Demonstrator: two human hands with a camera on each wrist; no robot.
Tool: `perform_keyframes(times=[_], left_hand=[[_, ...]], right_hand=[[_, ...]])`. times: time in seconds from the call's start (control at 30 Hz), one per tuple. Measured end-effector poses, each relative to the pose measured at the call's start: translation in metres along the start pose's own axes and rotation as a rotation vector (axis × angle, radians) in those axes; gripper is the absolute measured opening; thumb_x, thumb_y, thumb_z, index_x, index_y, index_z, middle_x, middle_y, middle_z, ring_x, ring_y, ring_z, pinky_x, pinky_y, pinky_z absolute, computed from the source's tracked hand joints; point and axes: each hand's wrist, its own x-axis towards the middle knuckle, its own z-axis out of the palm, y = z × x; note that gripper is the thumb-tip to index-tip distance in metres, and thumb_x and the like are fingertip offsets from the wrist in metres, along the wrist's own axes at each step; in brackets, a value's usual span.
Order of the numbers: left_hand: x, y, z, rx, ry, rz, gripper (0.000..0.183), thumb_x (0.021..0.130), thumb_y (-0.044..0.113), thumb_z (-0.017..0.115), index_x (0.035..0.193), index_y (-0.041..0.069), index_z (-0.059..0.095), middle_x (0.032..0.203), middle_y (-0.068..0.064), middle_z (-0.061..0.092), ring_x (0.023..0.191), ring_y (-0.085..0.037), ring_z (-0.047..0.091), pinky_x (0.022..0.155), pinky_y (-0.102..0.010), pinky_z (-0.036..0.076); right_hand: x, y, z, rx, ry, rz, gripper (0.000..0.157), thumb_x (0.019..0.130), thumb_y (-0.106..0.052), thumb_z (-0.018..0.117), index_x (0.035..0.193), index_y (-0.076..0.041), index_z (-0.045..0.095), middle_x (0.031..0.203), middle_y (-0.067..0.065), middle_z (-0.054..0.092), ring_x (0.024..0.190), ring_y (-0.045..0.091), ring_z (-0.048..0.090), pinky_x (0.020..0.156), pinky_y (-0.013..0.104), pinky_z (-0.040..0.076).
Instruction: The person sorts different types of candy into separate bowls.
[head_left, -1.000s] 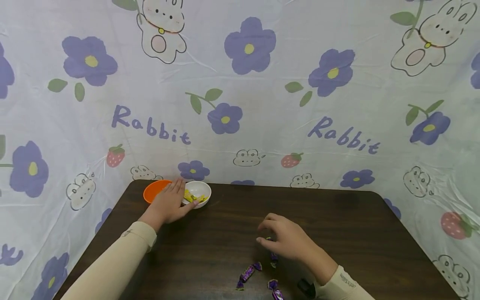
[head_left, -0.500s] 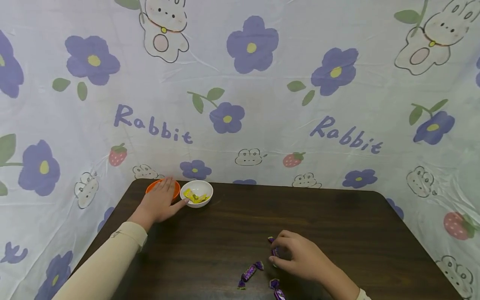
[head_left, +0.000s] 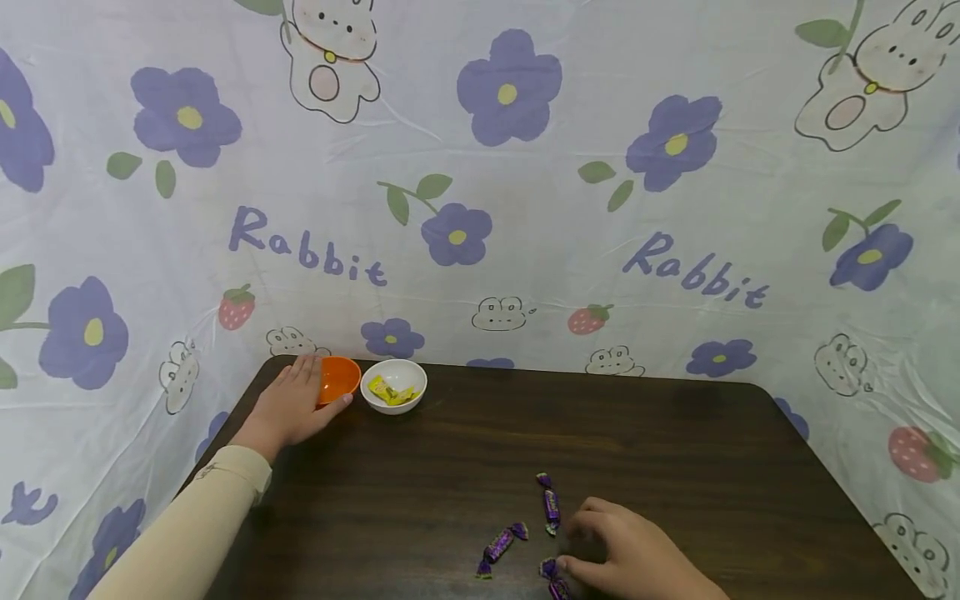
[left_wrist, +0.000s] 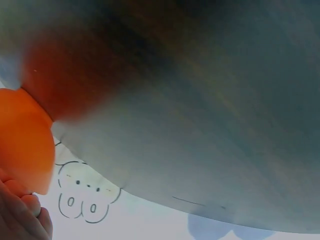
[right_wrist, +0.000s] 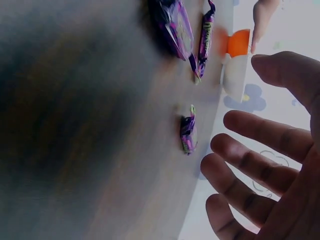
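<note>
1. Broadly, a wrinkled white cloth (head_left: 540, 200) fills the background, printed with purple flowers (head_left: 510, 112), red strawberries (head_left: 237, 310) and outlined rabbits (head_left: 325, 82).
2. Before it stands a dark brown wood-grain table (head_left: 465, 450) with rounded far corners.
3. At its far left, an orange bowl (head_left: 341, 377) sits just beside a white bowl (head_left: 399, 372) holding yellow packets (head_left: 381, 388).
4. The left hand (head_left: 288, 404), in a cream sleeve (head_left: 187, 533), lies along the orange bowl's left side, fingers extended; it seems to touch it, though the left wrist view is partly blurred.
5. Three purple-wrapped sweets (head_left: 498, 547) lie apart on the table's nearer part.
6. The right hand (head_left: 633, 550), fingers loosely curved and holding nothing, hovers just beside the nearest sweet (head_left: 557, 587).
</note>
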Motion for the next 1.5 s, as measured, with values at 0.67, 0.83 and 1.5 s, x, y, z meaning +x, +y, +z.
perform_keyframes(times=[0.67, 0.83, 1.5], left_hand=[[-0.002, -0.009, 0.004, 0.009, -0.022, -0.059, 0.109, 0.103, 0.077, 0.031, 0.162, -0.014, 0.02, 0.171, -0.035, 0.018, 0.161, -0.053, 0.019, 0.133, -0.061, 0.015], [-0.003, -0.011, 0.001, 0.012, -0.027, -0.062, 0.11, 0.103, 0.077, 0.03, 0.162, -0.016, 0.02, 0.171, -0.036, 0.019, 0.16, -0.053, 0.018, 0.133, -0.062, 0.015], [-0.002, -0.014, 0.004, 0.026, -0.011, -0.058, 0.111, 0.102, 0.078, 0.032, 0.16, -0.017, 0.024, 0.17, -0.037, 0.021, 0.159, -0.054, 0.021, 0.132, -0.062, 0.017]], right_hand=[[-0.01, 0.01, 0.014, 0.079, -0.143, 0.115, 0.028, 0.089, -0.05, 0.082, 0.1, -0.024, 0.077, 0.097, -0.01, 0.064, 0.081, 0.005, 0.061, 0.068, 0.032, 0.056], [-0.01, 0.02, 0.022, 0.066, -0.14, 0.043, 0.029, 0.082, -0.046, 0.088, 0.1, -0.025, 0.077, 0.096, -0.014, 0.062, 0.082, -0.001, 0.059, 0.07, 0.029, 0.057], [0.011, 0.087, 0.072, -0.052, -0.12, -0.1, 0.021, 0.09, -0.054, 0.078, 0.1, -0.035, 0.075, 0.095, -0.023, 0.057, 0.082, -0.009, 0.053, 0.067, 0.024, 0.052]])
